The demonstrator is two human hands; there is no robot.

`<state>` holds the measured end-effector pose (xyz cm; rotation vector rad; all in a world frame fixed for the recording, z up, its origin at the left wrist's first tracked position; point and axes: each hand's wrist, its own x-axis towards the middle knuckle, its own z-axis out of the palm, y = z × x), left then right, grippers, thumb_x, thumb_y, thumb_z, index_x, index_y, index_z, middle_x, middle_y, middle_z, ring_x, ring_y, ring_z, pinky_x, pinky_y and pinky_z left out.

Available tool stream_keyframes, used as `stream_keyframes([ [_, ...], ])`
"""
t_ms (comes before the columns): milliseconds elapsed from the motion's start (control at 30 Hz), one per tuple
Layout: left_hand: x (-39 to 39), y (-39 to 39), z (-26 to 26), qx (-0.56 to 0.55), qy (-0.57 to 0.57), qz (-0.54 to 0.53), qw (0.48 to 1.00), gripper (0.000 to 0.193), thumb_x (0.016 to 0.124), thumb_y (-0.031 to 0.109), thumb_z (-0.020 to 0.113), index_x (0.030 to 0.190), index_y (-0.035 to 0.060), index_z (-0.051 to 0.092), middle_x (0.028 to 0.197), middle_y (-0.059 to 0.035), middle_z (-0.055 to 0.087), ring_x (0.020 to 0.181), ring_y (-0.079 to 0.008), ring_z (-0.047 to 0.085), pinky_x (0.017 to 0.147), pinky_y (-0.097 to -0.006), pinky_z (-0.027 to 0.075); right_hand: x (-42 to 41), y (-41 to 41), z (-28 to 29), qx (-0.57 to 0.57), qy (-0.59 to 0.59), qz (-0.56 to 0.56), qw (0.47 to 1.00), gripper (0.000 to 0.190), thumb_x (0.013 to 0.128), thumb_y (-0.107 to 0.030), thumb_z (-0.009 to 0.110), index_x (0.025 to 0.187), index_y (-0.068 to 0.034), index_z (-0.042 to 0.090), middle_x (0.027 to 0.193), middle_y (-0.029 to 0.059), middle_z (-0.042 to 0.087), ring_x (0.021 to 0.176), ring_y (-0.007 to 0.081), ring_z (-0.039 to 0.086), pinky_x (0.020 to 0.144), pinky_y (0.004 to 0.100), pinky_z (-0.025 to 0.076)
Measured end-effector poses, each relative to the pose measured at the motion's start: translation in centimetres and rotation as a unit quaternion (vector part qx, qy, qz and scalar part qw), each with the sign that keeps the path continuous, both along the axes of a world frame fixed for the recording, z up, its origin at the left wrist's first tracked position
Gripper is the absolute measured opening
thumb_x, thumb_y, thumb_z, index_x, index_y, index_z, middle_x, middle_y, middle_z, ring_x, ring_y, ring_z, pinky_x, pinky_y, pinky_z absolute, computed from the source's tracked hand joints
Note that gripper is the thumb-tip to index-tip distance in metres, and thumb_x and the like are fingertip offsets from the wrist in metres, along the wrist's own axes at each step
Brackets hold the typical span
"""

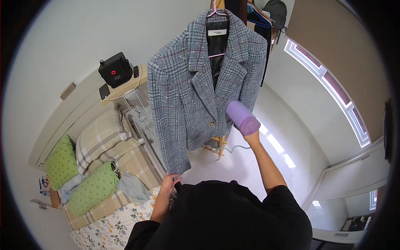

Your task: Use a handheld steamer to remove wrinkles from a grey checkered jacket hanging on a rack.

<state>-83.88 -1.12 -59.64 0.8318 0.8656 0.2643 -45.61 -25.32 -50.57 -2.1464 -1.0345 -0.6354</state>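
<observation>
A grey-blue plaid tweed blazer (pixel 170 93) hangs in front of me on a pink hanger (pixel 214 12), its front facing me and its lower button fastened. My left hand (pixel 169 182) grips the cuff of the sleeve on the left and holds it out towards me. In my right hand (pixel 252 137) is a purple handheld garment steamer (pixel 239 113), slightly blurred, held close to the blazer's lower front on the right. The steamer's body hides most of my fingers and its front end. A pale green cord (pixel 235 148) trails from near that wrist behind the blazer.
At left, a bed holds a plaid pillow (pixel 97 137), green cushions (pixel 93 189) and a grey cloth (pixel 133 187). A black projector-like box (pixel 115 70) and a remote (pixel 136 71) sit on a shelf (pixel 120 90). Behind the blazer stands a wooden rack (pixel 222 147). A mirror (pixel 331 212) is at lower right.
</observation>
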Motion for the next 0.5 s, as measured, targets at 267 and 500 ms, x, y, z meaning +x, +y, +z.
stream_keyframes([
  [267,-0.2,-0.1,-0.1,-0.004,-0.009,0.002,1.0,0.036,0.08,-0.009,0.049,0.115,-0.0022,0.045,0.107,-0.0129,0.056,0.095,-0.0257,0.059,0.078,-0.0415,0.058,-4.6,-0.1,-5.0,-0.034,0.244,0.008,0.969,0.034,0.074,-0.031,0.07,0.093,-0.003,0.067,0.09,0.0171,0.069,0.087,0.0331,0.066,0.074,0.039,0.051],
  [500,-0.8,0.3,-0.9,-0.011,0.004,0.002,1.0,0.037,0.08,-0.009,0.049,0.116,-0.0017,0.046,0.109,-0.0125,0.056,0.095,-0.0245,0.058,0.078,-0.0404,0.059,-6.1,1.2,-2.8,0.003,0.237,0.107,0.966,0.035,0.07,-0.027,0.075,0.094,-0.003,0.066,0.088,0.014,0.069,0.083,0.0292,0.066,0.072,0.036,0.051],
])
